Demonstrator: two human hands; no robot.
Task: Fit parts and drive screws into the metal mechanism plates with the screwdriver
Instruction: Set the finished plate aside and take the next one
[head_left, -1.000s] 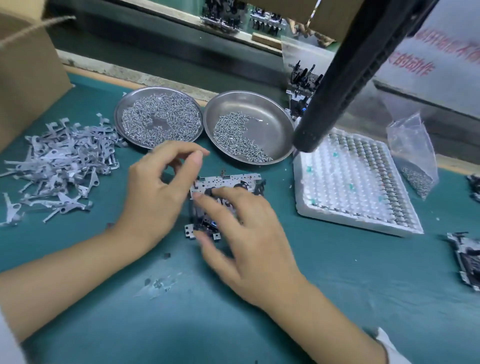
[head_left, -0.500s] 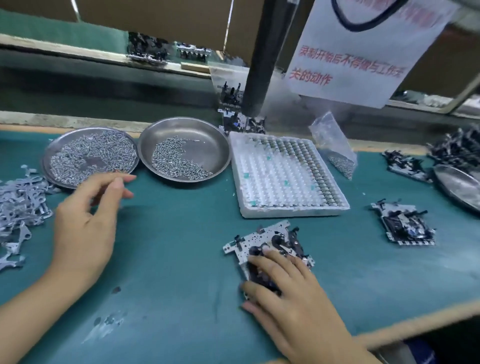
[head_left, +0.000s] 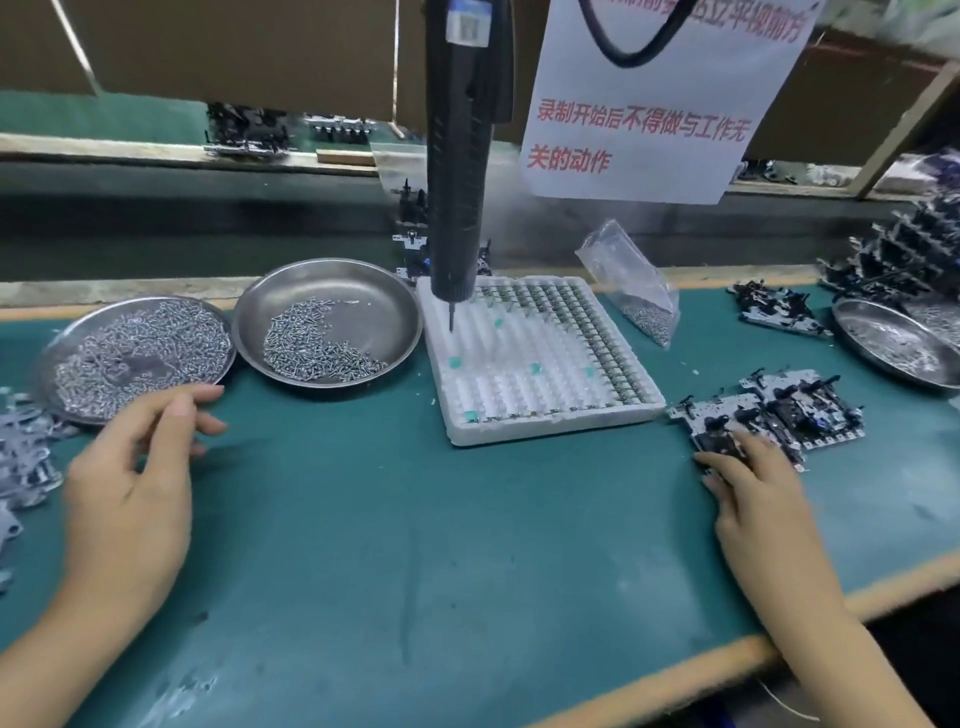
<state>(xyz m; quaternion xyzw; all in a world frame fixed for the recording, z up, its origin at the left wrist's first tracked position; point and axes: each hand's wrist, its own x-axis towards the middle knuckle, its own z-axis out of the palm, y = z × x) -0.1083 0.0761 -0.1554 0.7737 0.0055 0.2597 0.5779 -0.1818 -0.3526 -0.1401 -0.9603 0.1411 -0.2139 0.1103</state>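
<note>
A single head-worn wide-angle view looks forward and down across the table (head_left: 389, 519) from the person's own seat, close enough that both forearms enter from the bottom corners. It faces the far edge, where a screwdriver (head_left: 460, 171) hangs just ahead at centre top.

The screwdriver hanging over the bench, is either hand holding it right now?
No. The screwdriver hangs free, the left hand is near a screw dish, and the right hand rests on a mechanism plate.
</note>
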